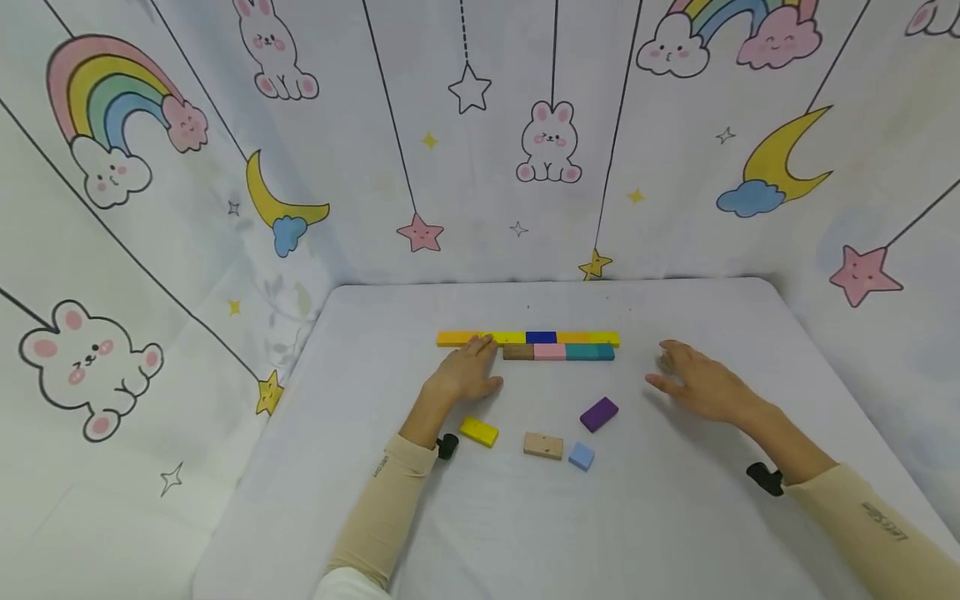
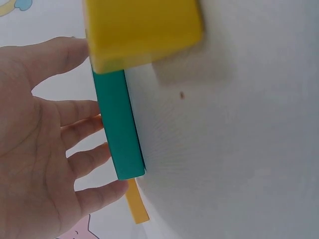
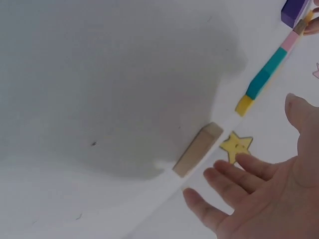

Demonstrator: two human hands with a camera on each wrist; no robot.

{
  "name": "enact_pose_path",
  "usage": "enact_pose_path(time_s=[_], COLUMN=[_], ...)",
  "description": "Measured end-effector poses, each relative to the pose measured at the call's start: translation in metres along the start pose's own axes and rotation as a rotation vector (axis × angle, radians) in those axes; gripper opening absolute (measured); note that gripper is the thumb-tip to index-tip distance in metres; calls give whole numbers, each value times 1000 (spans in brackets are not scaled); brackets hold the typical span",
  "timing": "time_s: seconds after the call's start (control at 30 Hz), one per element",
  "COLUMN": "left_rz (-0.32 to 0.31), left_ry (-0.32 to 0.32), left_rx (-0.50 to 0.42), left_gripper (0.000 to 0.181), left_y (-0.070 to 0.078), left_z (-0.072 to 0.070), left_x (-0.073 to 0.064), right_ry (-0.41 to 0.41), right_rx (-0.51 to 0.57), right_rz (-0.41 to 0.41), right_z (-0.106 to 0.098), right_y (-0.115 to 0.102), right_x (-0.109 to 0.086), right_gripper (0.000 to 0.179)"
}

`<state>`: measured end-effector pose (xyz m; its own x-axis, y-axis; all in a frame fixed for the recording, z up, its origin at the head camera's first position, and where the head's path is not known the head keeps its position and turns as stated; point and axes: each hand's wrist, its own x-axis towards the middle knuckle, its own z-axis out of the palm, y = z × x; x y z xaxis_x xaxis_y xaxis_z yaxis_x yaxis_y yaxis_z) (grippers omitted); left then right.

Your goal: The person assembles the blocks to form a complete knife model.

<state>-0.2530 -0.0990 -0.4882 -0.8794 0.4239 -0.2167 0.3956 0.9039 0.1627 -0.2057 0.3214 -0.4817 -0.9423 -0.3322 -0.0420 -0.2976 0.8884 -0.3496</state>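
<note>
Rowed blocks [image 1: 542, 337] touch the relaxed left grip [image 1: 468, 372], a purple block [image 1: 599, 414] lying between it and the relaxed right grip [image 1: 703, 385].

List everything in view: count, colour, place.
Back-row blocks: several, orange, yellow, dark blue, far side of table.
Front-row blocks: several, brown, pink, teal, along back row.
Yellow block: one, yellow, by left wrist.
Small block: one, light blue, nearest viewer.
Tan blocks: two, tan, left of small block, right of rows.
Purple block: one, purple, behind small block.
Table: one, white, centre.
Backdrop: one, white, around table.
Printed rabbits: several, white, backdrop.
Printed rainbows: two, multicoloured, backdrop.
Printed moons: two, yellow, backdrop.
Printed stars: several, pink, yellow, white, backdrop.
Printed clouds: several, white, pink, blue, backdrop.
Sleeves: two, beige, forearms.
Wrist devices: two, black, wrists.
Left grip: one, bare, over rows' left part.
Right grip: one, bare, by right-hand tan block.
</note>
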Motion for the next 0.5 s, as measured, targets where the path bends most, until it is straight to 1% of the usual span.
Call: enact_pose_path(time_s=[0.13,0.37,0.5], left_rz=[3,1,0], left_ry=[3,4,2], left_rx=[-1,-4,-10], left_gripper=[76,76,76], left_y=[0,-1,-1], left_z=[-1,-2,0], left_x=[0,-1,-1], right_ry=[6,28,-8], right_rx=[5,18,14], right_rz=[-1,-19,-9], right_z=[-2,2,4], right_y=[6,18,22], right_x=[-3,-6,-9], right_gripper=[83,70,78])
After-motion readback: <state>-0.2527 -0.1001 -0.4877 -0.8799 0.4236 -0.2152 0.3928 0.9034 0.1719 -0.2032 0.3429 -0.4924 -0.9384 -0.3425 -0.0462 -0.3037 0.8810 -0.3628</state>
